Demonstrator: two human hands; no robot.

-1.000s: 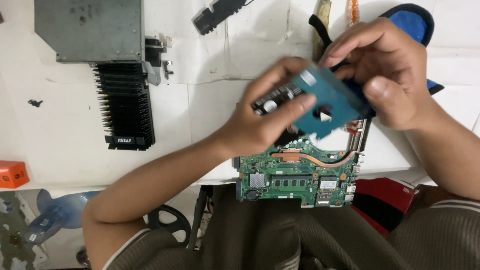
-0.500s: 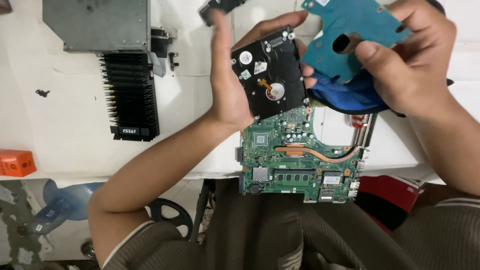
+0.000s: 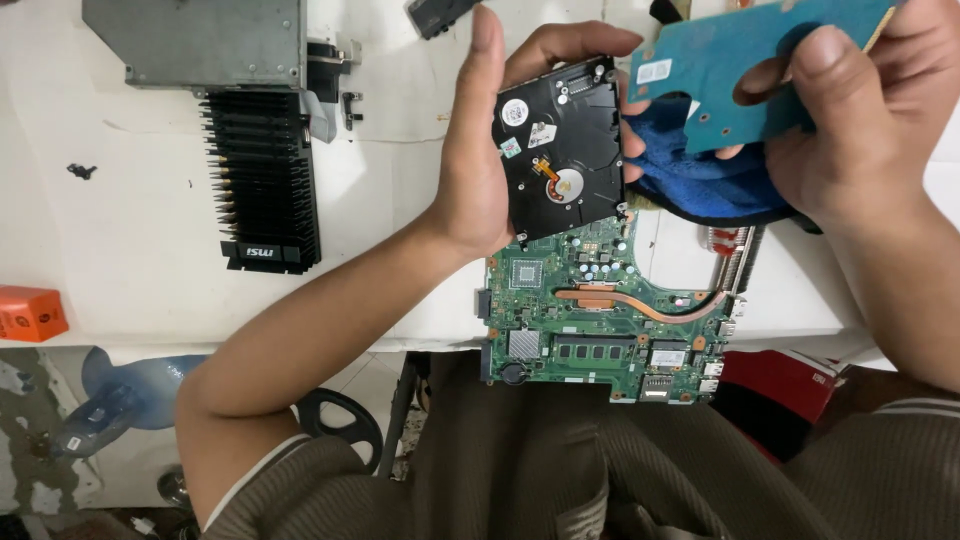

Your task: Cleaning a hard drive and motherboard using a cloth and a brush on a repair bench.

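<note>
The left hand (image 3: 480, 170) grips the black drive (image 3: 562, 150) and the right hand (image 3: 860, 120) pinches the blue board (image 3: 740, 70), which might slip and crack.

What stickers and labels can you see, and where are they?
Round white sticker: top-left corner of the black hard drive in the left hand.
Small white rectangular label: left end of the blue circuit board in the right hand.
White logo badge: bottom of the black heatsink.
</note>
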